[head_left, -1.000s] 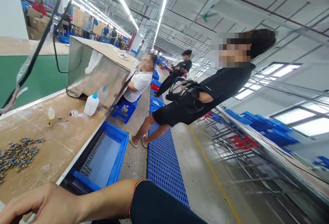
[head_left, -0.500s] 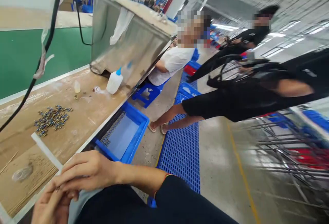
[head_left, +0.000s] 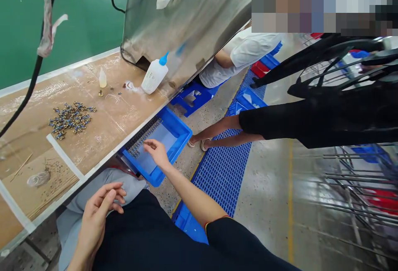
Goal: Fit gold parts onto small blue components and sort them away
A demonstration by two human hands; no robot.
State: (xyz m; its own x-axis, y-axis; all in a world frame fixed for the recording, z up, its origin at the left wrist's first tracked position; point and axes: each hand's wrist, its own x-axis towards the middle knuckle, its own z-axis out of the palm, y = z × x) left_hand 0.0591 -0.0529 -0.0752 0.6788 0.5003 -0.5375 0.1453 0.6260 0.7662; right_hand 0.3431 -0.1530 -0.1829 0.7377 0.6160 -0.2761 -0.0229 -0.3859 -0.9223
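My right hand [head_left: 158, 153] reaches over a blue plastic tray [head_left: 183, 126], its thumb and fingertips pinched together. Whatever lies between those fingertips is too small to make out. Rows of small metal parts [head_left: 151, 133] line the near side of the tray, just beside my fingers. Close to my lap, my left hand [head_left: 98, 213] hovers with loosely bent, parted fingers and nothing visible in it. On the brown-covered bench [head_left: 108, 117] lies a pile of small brass-and-blue parts [head_left: 72, 119], apart from both hands.
A white bottle with a blue nozzle [head_left: 154, 76] leans by a metal housing [head_left: 186, 26]. Nearby stands a small clear bottle [head_left: 102, 79]. A black cable [head_left: 35, 72] hangs at left. A seated person in white [head_left: 248, 53] and a standing person in black [head_left: 280, 123] are beyond the tray.
My hands, together before, have separated. The right has moved forward over the tray; the left stays lower near my lap. The view has tilted down.
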